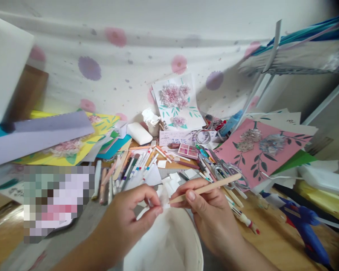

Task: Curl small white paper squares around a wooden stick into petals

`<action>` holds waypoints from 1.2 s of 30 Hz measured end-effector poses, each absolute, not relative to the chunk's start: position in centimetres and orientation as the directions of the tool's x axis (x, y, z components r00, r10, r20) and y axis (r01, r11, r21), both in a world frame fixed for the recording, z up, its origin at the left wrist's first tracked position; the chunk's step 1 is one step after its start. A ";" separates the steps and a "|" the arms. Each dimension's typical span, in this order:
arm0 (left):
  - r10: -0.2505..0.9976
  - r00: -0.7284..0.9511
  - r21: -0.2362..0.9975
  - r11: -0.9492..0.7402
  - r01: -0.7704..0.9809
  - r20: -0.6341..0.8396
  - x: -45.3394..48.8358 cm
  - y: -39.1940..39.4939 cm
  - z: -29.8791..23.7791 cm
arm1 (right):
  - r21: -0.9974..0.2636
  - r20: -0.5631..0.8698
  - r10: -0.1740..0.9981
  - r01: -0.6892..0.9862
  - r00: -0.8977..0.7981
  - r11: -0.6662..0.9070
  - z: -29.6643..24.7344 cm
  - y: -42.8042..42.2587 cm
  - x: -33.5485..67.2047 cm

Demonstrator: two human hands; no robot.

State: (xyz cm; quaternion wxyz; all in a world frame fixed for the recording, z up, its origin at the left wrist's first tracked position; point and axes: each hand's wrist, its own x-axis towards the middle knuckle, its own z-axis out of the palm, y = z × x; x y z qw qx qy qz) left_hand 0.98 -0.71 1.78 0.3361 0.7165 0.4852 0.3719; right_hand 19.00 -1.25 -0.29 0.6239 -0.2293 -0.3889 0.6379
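Between my two hands is a small piece of thin white paper (164,196). My left hand (138,210) pinches its edge between thumb and forefinger. In my right hand (206,210) lies a flat wooden craft stick (217,184), held at a slant with its lower tip against the paper. Whether the right fingers also grip the paper I cannot tell. Just below both hands sits a round white container (197,241), with pale, soft-looking material inside. Loose white paper pieces (171,180) lie on the table just beyond the fingers.
Markers and pens (141,165) crowd the middle, with scissors (224,169) to their right. A blue glue gun (302,222) rests at the right. Flower pictures stand on white paper (196,113) and lie on pink paper (285,165). A pixelated patch (59,203) covers something at the left.
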 end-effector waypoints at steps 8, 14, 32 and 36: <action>0.970 0.240 0.957 -0.095 0.273 0.028 0.8 -0.6 1.9 | -0.786 0.234 0.962 -0.610 -0.143 0.101 -0.3 -1.4 19.2; 0.980 0.198 0.977 -0.033 0.210 -0.010 1.3 -0.8 2.1 | -0.825 0.267 0.947 -0.551 -0.180 0.127 -0.7 -1.7 19.3; 0.974 0.224 0.967 -0.097 0.236 0.043 1.1 -0.7 1.8 | -0.875 0.454 0.890 -0.212 -0.046 0.436 -0.4 -2.2 19.2; 0.964 0.251 0.942 -0.164 0.293 0.090 1.1 -0.7 1.9 | -0.882 0.436 0.899 -0.226 -0.050 0.415 -0.4 -2.3 19.1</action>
